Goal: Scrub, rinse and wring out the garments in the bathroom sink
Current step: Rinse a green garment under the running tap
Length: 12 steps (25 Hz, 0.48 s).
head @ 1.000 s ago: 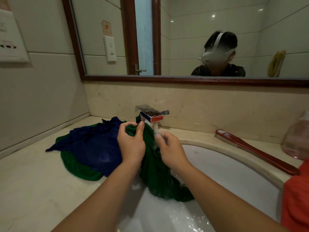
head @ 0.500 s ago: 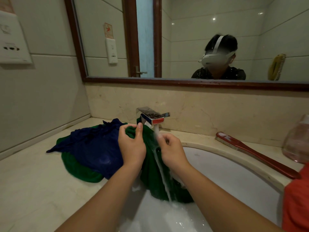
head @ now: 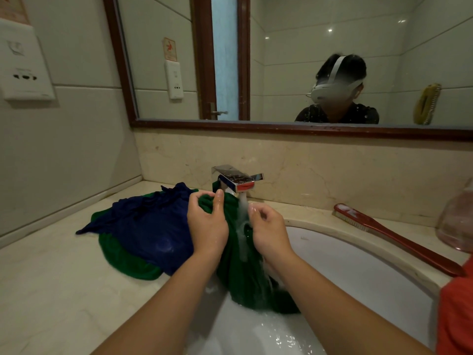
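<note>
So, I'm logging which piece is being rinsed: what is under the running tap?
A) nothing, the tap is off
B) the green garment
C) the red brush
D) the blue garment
B: water from the faucet falls on the green garment, gripped by the left hand and right hand, while the blue garment lies on the counter.

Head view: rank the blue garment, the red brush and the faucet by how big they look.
1. blue garment, widest spread
2. red brush, long but thin
3. faucet, clearly smallest
</note>
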{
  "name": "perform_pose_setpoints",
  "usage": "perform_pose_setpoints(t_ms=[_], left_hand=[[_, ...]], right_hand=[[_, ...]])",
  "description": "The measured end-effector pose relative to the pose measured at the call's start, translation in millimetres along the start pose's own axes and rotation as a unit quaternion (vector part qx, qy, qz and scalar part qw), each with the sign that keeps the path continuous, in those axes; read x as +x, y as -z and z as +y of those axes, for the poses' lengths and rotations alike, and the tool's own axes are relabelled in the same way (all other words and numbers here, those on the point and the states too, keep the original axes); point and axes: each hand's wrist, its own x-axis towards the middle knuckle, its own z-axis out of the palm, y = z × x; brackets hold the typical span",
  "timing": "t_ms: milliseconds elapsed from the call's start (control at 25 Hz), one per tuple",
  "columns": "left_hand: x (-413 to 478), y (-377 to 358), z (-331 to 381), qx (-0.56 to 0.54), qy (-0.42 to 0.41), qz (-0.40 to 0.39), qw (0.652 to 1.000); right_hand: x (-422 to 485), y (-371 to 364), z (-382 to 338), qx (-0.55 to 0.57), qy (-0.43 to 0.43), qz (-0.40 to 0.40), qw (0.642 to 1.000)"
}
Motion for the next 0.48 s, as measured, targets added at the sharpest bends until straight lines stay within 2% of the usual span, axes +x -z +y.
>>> perform_pose_setpoints(t_ms=[480], left_hand=[[-2.2,-1.8,2.8,0.009,0.014,-0.014,1.0]], right_hand=[[2.5,4.9,0.7,0.017,-0.005,-0.008,1.0]])
